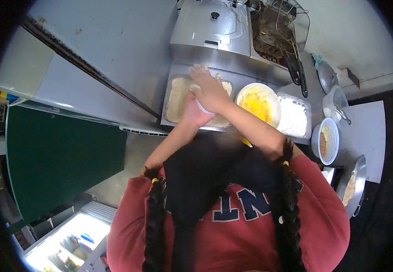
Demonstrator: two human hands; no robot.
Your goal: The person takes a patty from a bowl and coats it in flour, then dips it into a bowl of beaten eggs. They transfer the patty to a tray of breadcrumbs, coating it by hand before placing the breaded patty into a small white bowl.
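Note:
Over a metal tray (165,110) of pale crumbs, my two hands are pressed together. My right hand (209,93) lies across the top with its fingers stretched out flat, crumbs stuck to the fingertips. Beneath it is my left hand (197,113), palm turned up, its fingers mostly hidden. A white curved edge (202,108) shows between the palms; what it belongs to is hidden. Close to my right forearm stands a white bowl (240,95) with yellow liquid like beaten egg. Beside that bowl is a metal tray (308,109) of white powder like flour.
Behind the trays stands a lidded steel fryer (210,25); wire baskets (287,27) with black handles (300,75) jut toward me. At right are a white tub (334,140), a clear container (337,99) and a metal pan (359,181). A tall grey cabinet (110,45) borders the left.

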